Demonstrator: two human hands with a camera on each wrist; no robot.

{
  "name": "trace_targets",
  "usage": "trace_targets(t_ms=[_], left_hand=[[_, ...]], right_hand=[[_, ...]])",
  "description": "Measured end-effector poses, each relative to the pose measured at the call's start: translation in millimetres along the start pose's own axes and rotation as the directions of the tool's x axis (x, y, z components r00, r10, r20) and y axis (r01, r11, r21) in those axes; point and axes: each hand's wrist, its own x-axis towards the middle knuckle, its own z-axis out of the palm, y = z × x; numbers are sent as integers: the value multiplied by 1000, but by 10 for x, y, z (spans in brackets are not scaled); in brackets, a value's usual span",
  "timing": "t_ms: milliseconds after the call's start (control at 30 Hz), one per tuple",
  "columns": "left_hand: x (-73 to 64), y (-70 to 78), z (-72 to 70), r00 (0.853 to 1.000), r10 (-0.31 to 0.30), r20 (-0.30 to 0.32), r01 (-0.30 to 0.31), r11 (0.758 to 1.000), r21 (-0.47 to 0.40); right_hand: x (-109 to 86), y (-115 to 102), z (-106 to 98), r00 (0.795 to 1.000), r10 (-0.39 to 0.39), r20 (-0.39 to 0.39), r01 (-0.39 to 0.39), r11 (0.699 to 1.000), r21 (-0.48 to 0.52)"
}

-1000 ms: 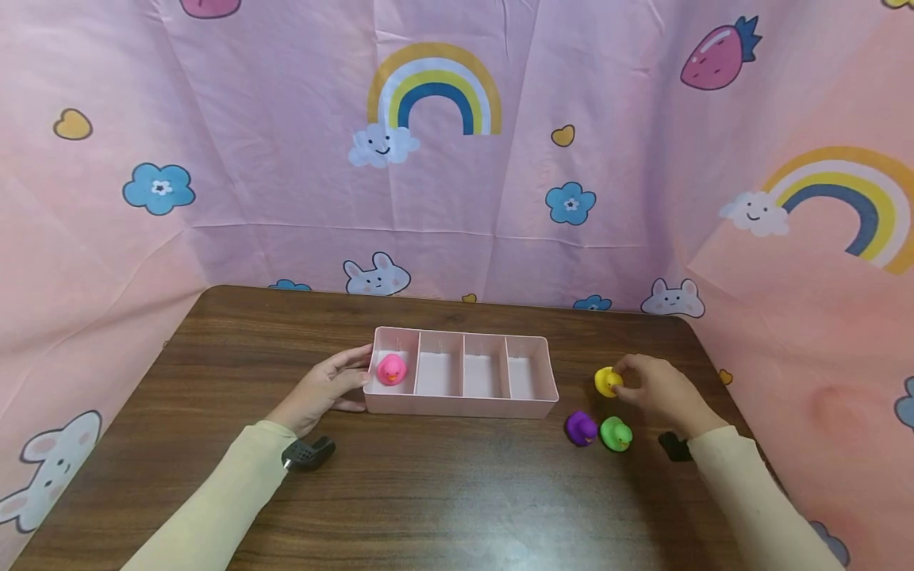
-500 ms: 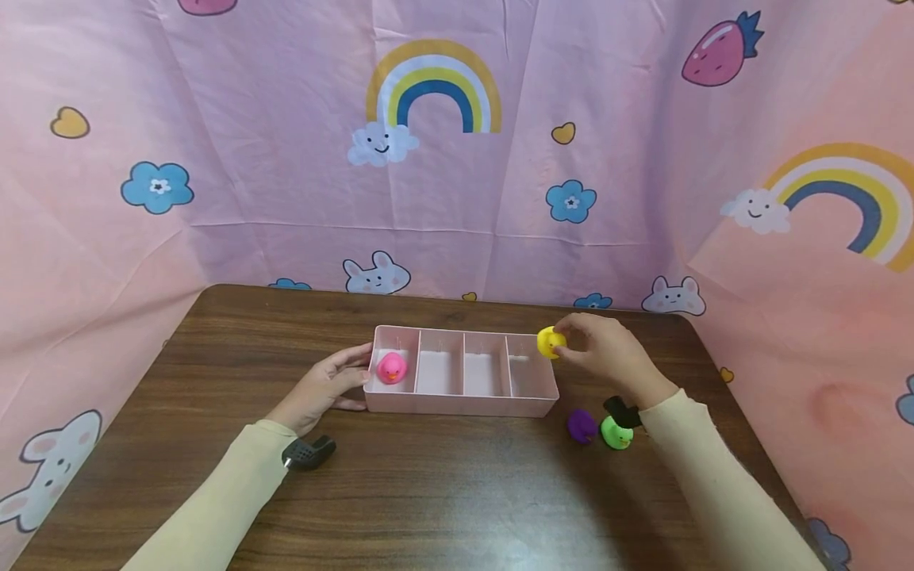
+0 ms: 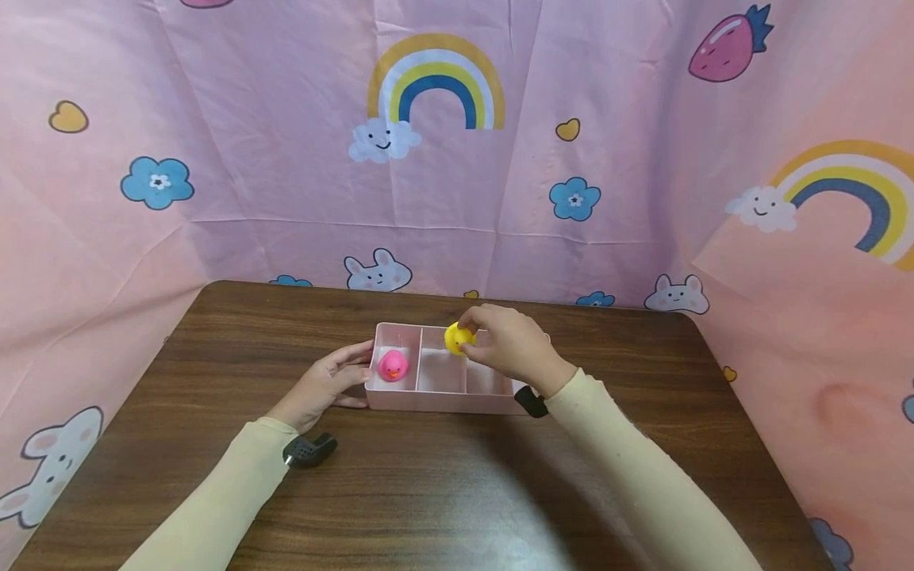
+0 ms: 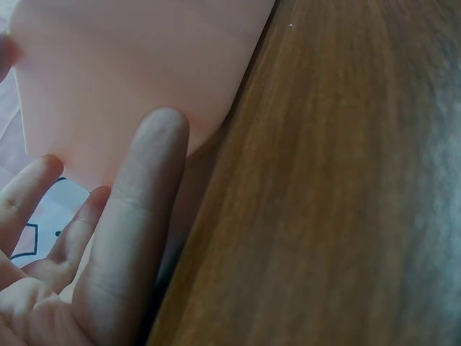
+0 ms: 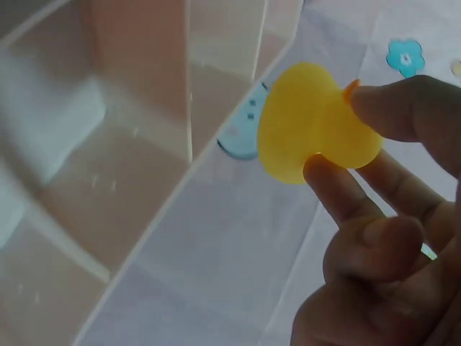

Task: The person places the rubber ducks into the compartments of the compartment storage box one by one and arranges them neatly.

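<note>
My right hand (image 3: pixel 510 341) pinches a yellow toy duck (image 3: pixel 458 339) between thumb and fingers. In the head view the duck overlaps the back of the second compartment from the left of a pale pink divided box (image 3: pixel 443 403). The right wrist view shows the duck (image 5: pixel 299 130) beside the box's long rim, its orange beak at the thumb. My left hand (image 3: pixel 321 388) rests at the box's left end, with extended fingertips (image 4: pixel 164 126) touching the end wall (image 4: pixel 130 72). A pink toy duck (image 3: pixel 393 365) sits in the leftmost compartment. My right hand covers much of the box's right part.
The box stands on a dark brown wooden table (image 3: pixel 400 492). Behind and beside the table hangs a pink patterned cloth (image 3: pixel 286 159). The right sleeve (image 3: pixel 628 452) crosses the right side of the table, covering where the purple and green ducks lay.
My right hand has lifted the yellow duck off the table and carried it left over the box. My left hand and the pink duck have stayed put. The right forearm now hides the other ducks.
</note>
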Motion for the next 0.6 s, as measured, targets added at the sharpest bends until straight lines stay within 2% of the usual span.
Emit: trace_targets(t_ms=[167,367,600], left_hand=[[7,-9,6,1000,2,2,-2,1000,-4],[-1,-11,-6,1000,-8,2,8,1000,6],[-6,-1,-14,1000,-7,6,7,1000,8]], right_hand=[[110,-67,183,999,-12,42,14,999,-46],[148,-29,355,998,-25,62,31,996,-86],[194,-4,460,995,10,96,1,994,-111]])
